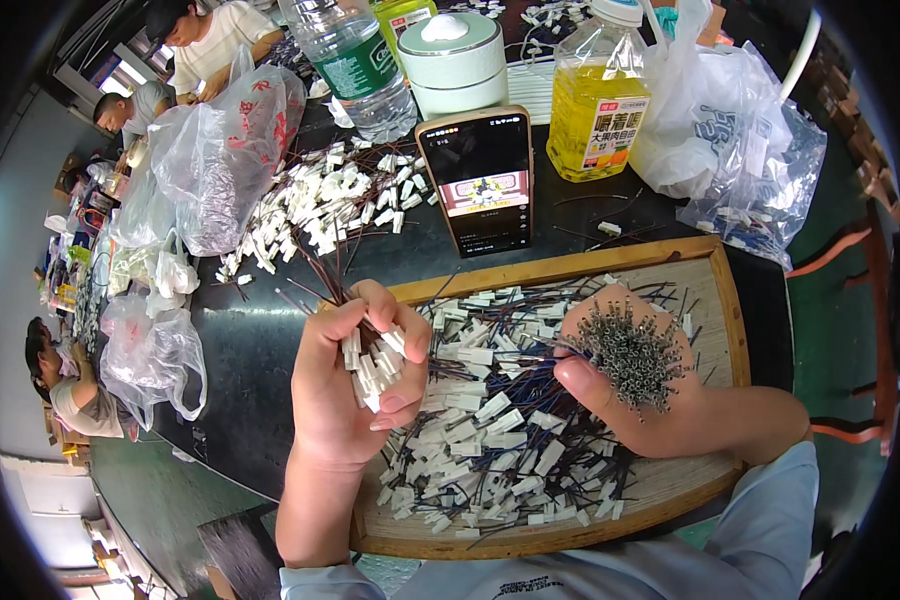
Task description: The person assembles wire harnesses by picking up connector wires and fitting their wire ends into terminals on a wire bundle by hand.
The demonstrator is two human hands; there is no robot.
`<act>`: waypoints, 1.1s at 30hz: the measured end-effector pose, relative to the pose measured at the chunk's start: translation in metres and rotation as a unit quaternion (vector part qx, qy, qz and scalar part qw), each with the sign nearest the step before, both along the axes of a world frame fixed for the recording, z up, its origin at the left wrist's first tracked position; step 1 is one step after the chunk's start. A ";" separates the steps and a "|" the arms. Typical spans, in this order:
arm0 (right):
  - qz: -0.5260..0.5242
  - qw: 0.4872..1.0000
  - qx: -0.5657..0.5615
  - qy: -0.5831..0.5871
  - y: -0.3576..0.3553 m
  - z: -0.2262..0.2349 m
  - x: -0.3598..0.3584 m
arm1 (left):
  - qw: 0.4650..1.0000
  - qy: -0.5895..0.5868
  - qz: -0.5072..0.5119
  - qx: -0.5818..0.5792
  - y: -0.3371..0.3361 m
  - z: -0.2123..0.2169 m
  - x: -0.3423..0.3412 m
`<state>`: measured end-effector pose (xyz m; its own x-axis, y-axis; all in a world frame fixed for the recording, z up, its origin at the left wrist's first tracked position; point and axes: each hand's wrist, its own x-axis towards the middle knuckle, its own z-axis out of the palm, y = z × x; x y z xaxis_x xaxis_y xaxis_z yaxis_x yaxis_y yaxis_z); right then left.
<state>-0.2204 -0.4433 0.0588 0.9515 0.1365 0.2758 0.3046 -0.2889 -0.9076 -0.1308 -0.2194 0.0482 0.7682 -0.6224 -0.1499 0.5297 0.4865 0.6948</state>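
My left hand [355,370] is closed round a small bunch of wires with white plastic connectors [373,368]; the connectors show at the palm and the dark wires stick out above the thumb. In my right hand [660,400] sits a thick bundle of wires with metal crimp terminals [630,355], their ends fanned toward me. The thumb presses across that bundle. Both hands are above a wooden tray [570,262] heaped with loose white connectors on dark wires [500,440]. Most of the bundle's wire length is hidden behind my right hand.
Behind the tray a phone [478,185] stands upright, beside a pile of white connectors [340,195]. Further back are a water bottle [355,70], a lidded white-green container [453,65], a yellow drink bottle [595,95] and plastic bags [700,130]. Co-workers [215,45] sit at the left.
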 end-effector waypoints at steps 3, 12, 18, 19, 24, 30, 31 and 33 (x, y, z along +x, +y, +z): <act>-0.024 1.000 -0.009 0.016 0.003 -0.001 -0.002 | 0.996 0.086 0.016 -0.028 -0.007 0.009 -0.006; 0.005 0.996 0.081 0.032 0.005 -0.004 -0.006 | 0.996 -0.068 -0.008 0.062 -0.016 0.007 -0.020; 0.051 0.998 0.049 0.007 -0.003 -0.011 -0.006 | 0.962 -0.203 -0.068 0.170 -0.016 0.010 -0.032; 0.079 0.996 0.049 0.005 -0.005 -0.010 -0.006 | 0.948 -0.252 -0.058 0.187 -0.016 0.009 -0.034; 0.124 0.991 0.028 -0.050 -0.008 -0.011 -0.003 | 0.927 -0.314 -0.065 0.194 -0.011 0.009 -0.030; 0.115 0.992 0.019 -0.043 -0.006 -0.010 -0.004 | 0.901 -0.377 -0.027 0.215 -0.017 0.013 -0.034; 0.114 0.992 0.019 -0.042 -0.006 -0.011 -0.004 | 0.901 -0.376 -0.028 0.215 -0.016 0.014 -0.034; 0.117 0.992 -0.006 -0.044 -0.007 -0.012 -0.003 | 0.907 -0.356 -0.047 0.219 -0.015 0.018 -0.033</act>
